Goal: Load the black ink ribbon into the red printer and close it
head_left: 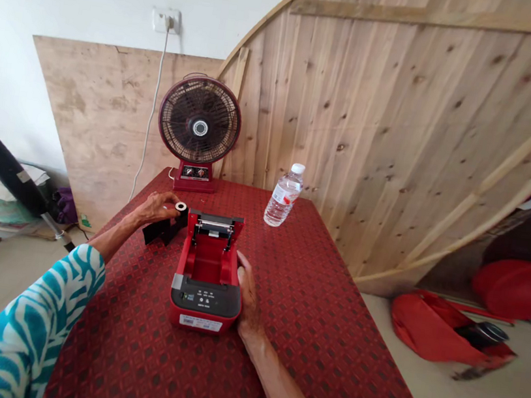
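A red and black label printer (206,296) sits on the table with its lid (216,218) raised, so its hollow red inside shows. Against the printer's right side rests my right hand (247,298), fingers along the wall and gripping it. To the left of the open lid, my left hand (158,208) has its fingers closed on a small roll (180,207) with a pale ring at its end. Below that hand lie dark, flat pieces (162,232); whether they are part of the roll I cannot tell.
The table has a red patterned cloth (305,336). A dark red fan (200,127) stands at the back left, plugged into a wall socket (166,20). A water bottle (284,195) stands at the back right. Wooden boards (381,110) lean on the wall behind.
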Available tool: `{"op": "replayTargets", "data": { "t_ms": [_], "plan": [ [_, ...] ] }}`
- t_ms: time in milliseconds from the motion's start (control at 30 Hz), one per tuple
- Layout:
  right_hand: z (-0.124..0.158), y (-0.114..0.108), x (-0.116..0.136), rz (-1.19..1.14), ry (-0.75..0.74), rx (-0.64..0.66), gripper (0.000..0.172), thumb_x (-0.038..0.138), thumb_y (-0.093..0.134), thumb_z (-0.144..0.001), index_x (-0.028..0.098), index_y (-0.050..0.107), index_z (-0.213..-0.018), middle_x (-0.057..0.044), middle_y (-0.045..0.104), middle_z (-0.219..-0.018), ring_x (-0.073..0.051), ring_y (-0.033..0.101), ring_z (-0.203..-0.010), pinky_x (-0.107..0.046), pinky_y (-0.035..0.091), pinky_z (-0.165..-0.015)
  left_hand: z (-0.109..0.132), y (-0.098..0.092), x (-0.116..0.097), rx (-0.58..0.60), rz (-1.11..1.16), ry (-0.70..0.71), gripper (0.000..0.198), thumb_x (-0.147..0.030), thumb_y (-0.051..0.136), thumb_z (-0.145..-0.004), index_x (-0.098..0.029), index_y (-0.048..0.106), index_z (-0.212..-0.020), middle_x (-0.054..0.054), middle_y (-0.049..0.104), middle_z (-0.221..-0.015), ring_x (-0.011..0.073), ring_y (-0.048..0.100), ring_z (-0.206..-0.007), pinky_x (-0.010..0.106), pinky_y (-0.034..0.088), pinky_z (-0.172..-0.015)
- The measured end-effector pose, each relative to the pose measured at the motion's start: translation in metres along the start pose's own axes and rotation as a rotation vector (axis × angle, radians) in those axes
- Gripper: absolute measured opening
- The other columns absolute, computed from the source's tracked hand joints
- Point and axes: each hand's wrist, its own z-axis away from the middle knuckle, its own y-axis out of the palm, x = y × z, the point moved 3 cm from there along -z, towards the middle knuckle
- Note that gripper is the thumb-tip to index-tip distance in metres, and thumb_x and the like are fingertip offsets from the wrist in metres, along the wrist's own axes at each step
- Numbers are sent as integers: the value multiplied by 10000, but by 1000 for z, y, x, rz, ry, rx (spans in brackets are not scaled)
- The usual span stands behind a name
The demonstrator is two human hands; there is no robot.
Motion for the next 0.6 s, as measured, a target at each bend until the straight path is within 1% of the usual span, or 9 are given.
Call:
{"op": "replayTargets", "data": {
  "t_ms": [67,133,200,267,300,367,467,533,600],
  "plan": [
    [-1,1,0,-20,4,-10,594,652,447,-855,264,549,-1292,-66,525,-1428,-261,440,-1355,-485,300,-1165,12,-15,-3,-68,288,5,317,-404,711,-639,-183,617,-845,52,734,-862,234,677,-853,348,508,-807],
    [-2,2,-2,-41,9,-16,561,624,444,-869,278,542,-1299,-54,526,-1427,-252,447,-1347,-480,306,-1162,31,-31,-9,-96,481,-17,392,-445,750,-612,-183,580,-849,43,723,-837,212,675,-792,322,520,-741],
    [-3,4,-3,-57,14,-16,526,593,446,-881,284,545,-1295,-45,530,-1421,-244,455,-1337,-473,313,-1158,53,-45,-21,-101,545,-30,410,-464,773,-614,-193,575,-849,34,721,-831,193,670,-740,297,523,-689],
    [-3,5,-3,-66,12,-25,518,585,457,-876,275,558,-1279,-50,552,-1394,-244,474,-1314,-468,328,-1148,75,-51,-42,-28,541,-20,403,-468,772,-644,-196,605,-890,40,725,-831,192,670,-707,288,527,-641],
    [-4,6,-3,-69,6,-32,522,589,462,-871,270,564,-1271,-53,563,-1378,-245,482,-1304,-465,334,-1143,85,-49,-55,21,503,6,380,-452,762,-679,-194,626,-923,46,728,-851,197,677,-733,292,534,-656],
    [-3,6,-1,-71,-4,-34,530,600,463,-867,268,569,-1266,-55,571,-1364,-242,487,-1296,-454,342,-1138,98,-39,-84,104,389,139,344,-411,759,-711,-189,663,-955,55,729,-885,204,685,-791,299,543,-709],
    [-2,6,2,-81,1,-29,534,605,455,-871,269,561,-1272,-55,561,-1368,-234,485,-1294,-445,345,-1137,103,-10,-120,194,130,357,295,-372,713,-791,-194,689,-1024,55,723,-947,186,680,-844,301,537,-787],
    [-1,7,4,-89,3,-23,524,595,444,-881,269,555,-1276,-53,557,-1369,-227,479,-1299,-440,338,-1142,99,10,-132,216,-53,452,293,-357,690,-825,-204,683,-1075,56,725,-995,183,682,-877,299,531,-821],
    [0,7,6,-91,-8,-12,504,575,439,-893,273,553,-1279,-47,554,-1375,-217,468,-1309,-428,330,-1148,93,27,-137,248,-261,460,302,-343,682,-839,-207,678,-1109,72,726,-1046,208,688,-933,315,531,-840]
  ]
}}
